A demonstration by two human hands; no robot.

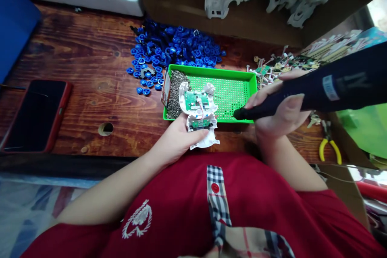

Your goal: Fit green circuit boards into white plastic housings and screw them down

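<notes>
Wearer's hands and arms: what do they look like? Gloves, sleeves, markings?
Both the left hand and right hand are ungloved, the fingers partly hidden. Forearms are bare, with no watch or bracelet showing. The left sleeve and right sleeve are short, plain dark red, matching the shirt. No cables or markings visible on either arm.

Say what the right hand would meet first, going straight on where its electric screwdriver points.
Likely the white plastic housing in the left hand, though depth is unclear: the electric screwdriver might touch the green perforated tray first.
</notes>
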